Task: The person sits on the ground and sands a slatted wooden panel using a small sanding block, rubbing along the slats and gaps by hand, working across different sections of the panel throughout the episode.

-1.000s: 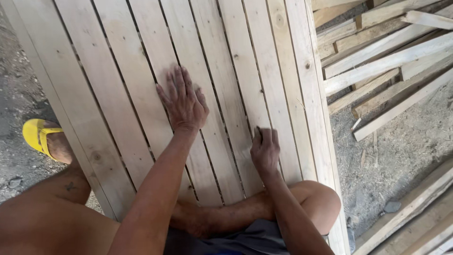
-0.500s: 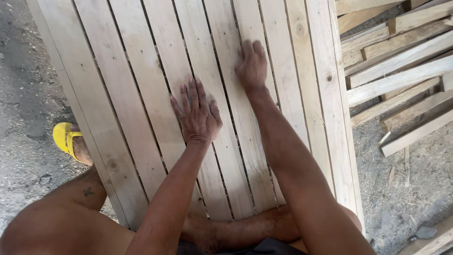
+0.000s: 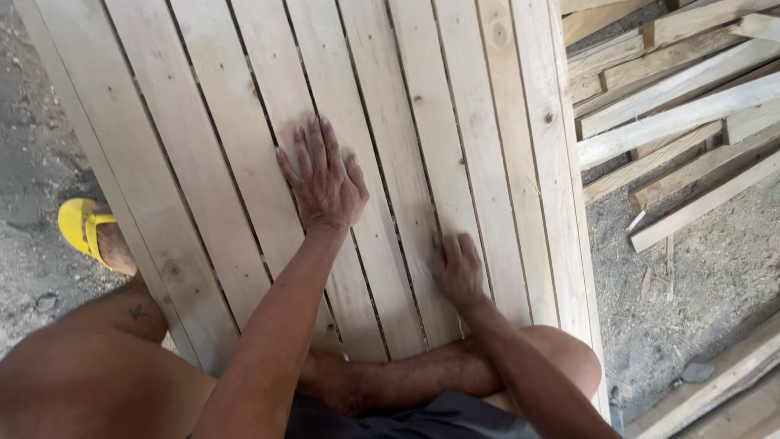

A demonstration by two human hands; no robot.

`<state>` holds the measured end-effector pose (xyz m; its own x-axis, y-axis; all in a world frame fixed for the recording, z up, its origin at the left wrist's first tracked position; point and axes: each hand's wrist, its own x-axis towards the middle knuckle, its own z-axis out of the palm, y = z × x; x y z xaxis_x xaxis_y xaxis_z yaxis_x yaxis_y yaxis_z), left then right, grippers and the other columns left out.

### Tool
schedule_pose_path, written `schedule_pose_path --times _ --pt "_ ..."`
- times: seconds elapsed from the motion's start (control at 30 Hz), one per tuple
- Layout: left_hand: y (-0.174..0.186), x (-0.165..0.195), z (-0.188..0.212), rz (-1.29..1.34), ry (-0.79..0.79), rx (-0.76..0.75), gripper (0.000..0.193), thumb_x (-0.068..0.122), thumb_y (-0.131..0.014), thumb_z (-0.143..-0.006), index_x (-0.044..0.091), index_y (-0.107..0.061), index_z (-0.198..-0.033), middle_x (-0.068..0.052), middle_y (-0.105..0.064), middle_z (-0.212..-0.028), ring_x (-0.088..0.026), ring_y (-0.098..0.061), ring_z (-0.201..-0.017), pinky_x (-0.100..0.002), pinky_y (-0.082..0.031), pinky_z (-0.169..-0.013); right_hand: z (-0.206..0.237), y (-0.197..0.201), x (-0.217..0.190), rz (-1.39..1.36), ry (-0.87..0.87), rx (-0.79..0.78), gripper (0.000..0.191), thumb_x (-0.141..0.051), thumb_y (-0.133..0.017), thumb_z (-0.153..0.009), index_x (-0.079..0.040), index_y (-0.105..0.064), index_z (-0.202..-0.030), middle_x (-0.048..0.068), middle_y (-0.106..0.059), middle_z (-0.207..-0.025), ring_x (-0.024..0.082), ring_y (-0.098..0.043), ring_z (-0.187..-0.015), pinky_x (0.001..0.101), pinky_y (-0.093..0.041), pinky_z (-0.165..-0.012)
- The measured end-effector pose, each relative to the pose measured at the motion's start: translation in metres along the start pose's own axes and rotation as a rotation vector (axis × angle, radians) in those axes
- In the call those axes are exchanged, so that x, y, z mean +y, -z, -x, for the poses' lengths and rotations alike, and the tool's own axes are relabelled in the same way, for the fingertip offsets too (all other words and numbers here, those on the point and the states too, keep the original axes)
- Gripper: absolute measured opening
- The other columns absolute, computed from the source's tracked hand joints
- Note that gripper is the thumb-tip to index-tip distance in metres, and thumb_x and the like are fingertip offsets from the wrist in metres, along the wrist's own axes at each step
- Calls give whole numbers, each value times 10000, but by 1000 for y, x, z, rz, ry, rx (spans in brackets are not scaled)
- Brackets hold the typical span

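Slatted wooden panel point(image 3: 244, 162) under left hand point(image 3: 325, 183), right hand point(image 3: 459, 268)

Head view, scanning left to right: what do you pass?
Yellow sandal → left hand flat on the slatted wooden panel → right hand → pile of loose timber strips.

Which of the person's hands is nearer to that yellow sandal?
Left. The left hand lies flat on the slats, well right of the yellow sandal; the right hand rests farther right still.
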<state>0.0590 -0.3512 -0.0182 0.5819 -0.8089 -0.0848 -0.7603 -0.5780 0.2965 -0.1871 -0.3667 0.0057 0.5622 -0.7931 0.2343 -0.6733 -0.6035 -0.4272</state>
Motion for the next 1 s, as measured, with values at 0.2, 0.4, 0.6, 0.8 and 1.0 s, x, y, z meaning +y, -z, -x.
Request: schedule_pose_path --times 0.2,0.4,0.6,0.8,1.0 --pt "1 0 0 -28 1 13 752 406 -398 -1062 26 -151 -1662 -134 -160 -1726 -348 -128 -1586 -629 4 -1260 -171 -57 -22 11 94 190 72 -78 -626 -997 -21 -586 -1014 199 -548 -881 393 -551 -787 506 -487 -673" --pt "4 1 -5 -28 31 -29 774 428 -407 -1009 55 -154 -1637 -118 -174 -1700 -335 -134 -1565 -618 13 -1240 -283 -72 -45 -55 108 169 102 -108 -611 -1010 -33 -560 -1056 203 -561 -992 423 -610 -882 514 -531 -729" --pt "2 1 -4 -27 19 4 763 412 -404 -1024 45 -155 -1644 -115 -174 -1710 -334 -140 -1565 -626 12 -1241 -146 -37 -22 -4 259 166 87 -17 -619 -981 -38 -576 -1053 145 -534 -902 340 -571 -810 438 -528 -680" --pt "-2 -1 -1 -23 -2 23 763 405 -413 -1015 31 -171 -1636 -142 -178 -1707 -356 -148 -1570 -640 5 -1234 -20 -8 -4 -29 31 42 119 -73 -696 -972 -48 -595 -915 162 -550 -826 339 -572 -687 457 -497 -579" --pt "1 1 -3 -20 21 3 757 410 -403 -1021 39 -166 -1637 -139 -182 -1706 -346 -153 -1568 -634 1 -1240 -189 -74 -8 337 414 234 131 -5 -623 -1008 -44 -539 -915 162 -588 -940 355 -581 -786 459 -493 -598"
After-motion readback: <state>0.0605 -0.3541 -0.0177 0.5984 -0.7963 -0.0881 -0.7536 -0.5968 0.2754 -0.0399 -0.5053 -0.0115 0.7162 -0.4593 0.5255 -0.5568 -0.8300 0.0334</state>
